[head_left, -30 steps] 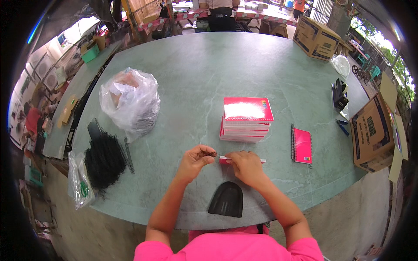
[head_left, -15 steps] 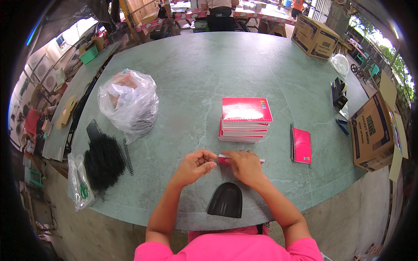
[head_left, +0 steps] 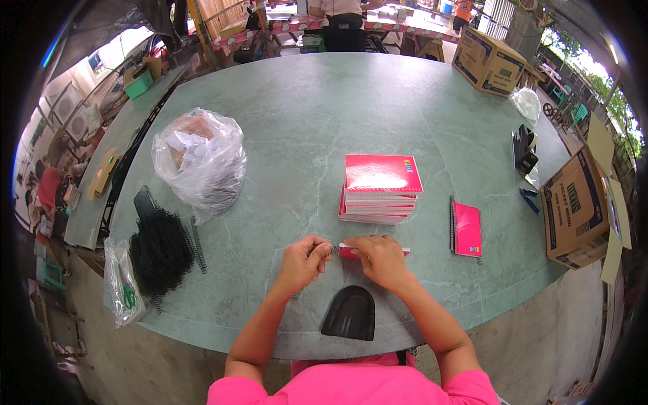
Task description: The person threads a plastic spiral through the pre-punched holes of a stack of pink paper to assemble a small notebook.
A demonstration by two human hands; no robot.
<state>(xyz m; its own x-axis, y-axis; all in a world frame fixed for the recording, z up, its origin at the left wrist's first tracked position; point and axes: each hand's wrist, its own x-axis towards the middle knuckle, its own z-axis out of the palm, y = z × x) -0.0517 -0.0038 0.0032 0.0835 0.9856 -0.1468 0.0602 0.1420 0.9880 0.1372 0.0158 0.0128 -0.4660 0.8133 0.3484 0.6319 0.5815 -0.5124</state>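
A small pink notebook (head_left: 373, 251) lay flat on the tabletop (head_left: 304, 121), pinned under the right hand (head_left: 381, 260), whose fingers were curled down over its near edge so that only its far strip showed. Just left of those fingers, the left hand (head_left: 305, 260) pinched a thin wire spiral (head_left: 333, 250) between thumb and forefinger, its fingers narrowed tight on the coil, which met the notebook's left end. Directly beyond the fingers stood a stack of pink notebooks (head_left: 381, 189), squared up and near but not touching the hands. To the right of the right hand's fingers lay a single spiral-bound pink notebook (head_left: 466, 229), apart from the stack. On the near side of the fingers, close to the tabletop's edge, sat a black scoop-shaped piece (head_left: 350, 312). Well to the left of the left hand's fingers lay a heap of black spiral coils (head_left: 160, 248), with a small clear bag (head_left: 121, 283) at its near left. Beyond the heap, a knotted clear plastic bag (head_left: 200, 160) bulged with contents I could not make out. Far to the right, a brown cardboard box (head_left: 574, 206) stood at the tabletop's edge.
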